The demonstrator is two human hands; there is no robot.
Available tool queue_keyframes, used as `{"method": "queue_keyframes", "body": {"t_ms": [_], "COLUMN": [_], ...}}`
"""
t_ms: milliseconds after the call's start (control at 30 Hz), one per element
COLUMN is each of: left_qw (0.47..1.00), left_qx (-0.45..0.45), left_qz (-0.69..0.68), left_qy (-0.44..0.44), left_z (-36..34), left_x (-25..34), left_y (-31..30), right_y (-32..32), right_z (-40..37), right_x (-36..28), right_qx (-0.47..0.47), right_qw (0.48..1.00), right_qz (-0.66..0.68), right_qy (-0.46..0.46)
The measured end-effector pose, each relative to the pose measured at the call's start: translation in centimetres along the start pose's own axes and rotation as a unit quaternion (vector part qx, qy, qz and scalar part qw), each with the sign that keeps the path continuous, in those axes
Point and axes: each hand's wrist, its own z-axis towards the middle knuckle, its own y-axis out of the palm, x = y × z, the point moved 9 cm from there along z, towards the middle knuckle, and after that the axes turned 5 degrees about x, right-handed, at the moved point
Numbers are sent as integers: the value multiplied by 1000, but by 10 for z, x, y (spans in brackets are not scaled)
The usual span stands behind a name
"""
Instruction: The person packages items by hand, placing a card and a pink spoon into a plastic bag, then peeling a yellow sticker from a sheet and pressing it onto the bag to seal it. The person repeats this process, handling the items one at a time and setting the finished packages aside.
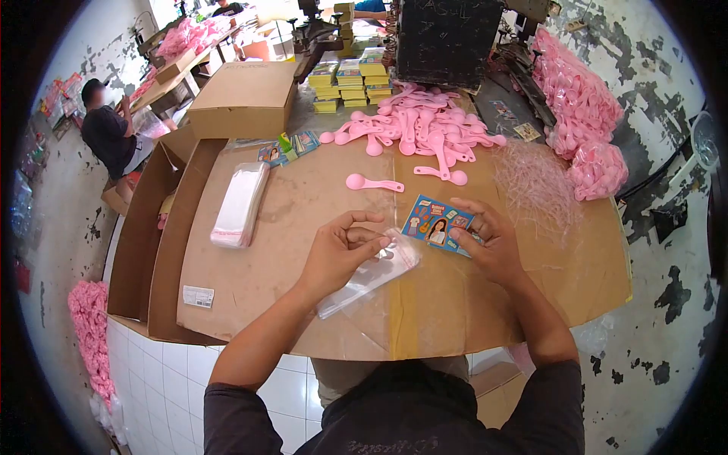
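My left hand (341, 254) pinches the upper edge of a clear plastic bag (364, 284), which hangs down over the cardboard-topped table. In my right hand (493, 239) is a blue printed card (434, 222), gripped between thumb and fingers just right of the bag. Beyond my hands lie two separate pink measuring spoons, one spoon (375, 183) to the left and another spoon (441, 176) to the right. A heap of pink spoons (425, 125) is behind them. To the left rests a stack of clear bags (241, 205).
Stacked cards (349, 83) stand at the back beside a closed cardboard box (243, 95). Loose cards (299, 148) lie near it. Pink bagged bundles (580, 114) and shredded strands (538, 189) are at right. Open boxes (163, 227) line the left edge. Another person (110, 129) sits far left.
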Motion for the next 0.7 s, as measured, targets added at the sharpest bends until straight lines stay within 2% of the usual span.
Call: {"method": "queue_keyframes", "body": {"t_ms": [100, 200, 300, 500, 600, 700], "left_qw": [999, 1000, 1000, 1000, 1000, 1000], "left_qx": [9, -2, 3, -1, 1, -11], "left_qz": [-28, -24, -9, 2, 0, 6], "left_qy": [-20, -1, 1, -10, -3, 9], "left_z": [-3, -5, -6, -6, -6, -6], "left_x": [4, 8, 11, 5, 4, 3], "left_y": [4, 7, 7, 7, 8, 10], "right_y": [-4, -2, -6, 0, 10, 18], "right_z": [1, 1, 3, 1, -2, -3], "right_x": [7, 0, 10, -5, -20, -20], "right_qx": [-31, -1, -25, -22, -57, -118], "right_qw": [993, 993, 991, 986, 963, 945], "right_qz": [-112, -115, -134, -144, -236, -266], "right_qy": [-33, -24, -17, -82, -117, -148]}}
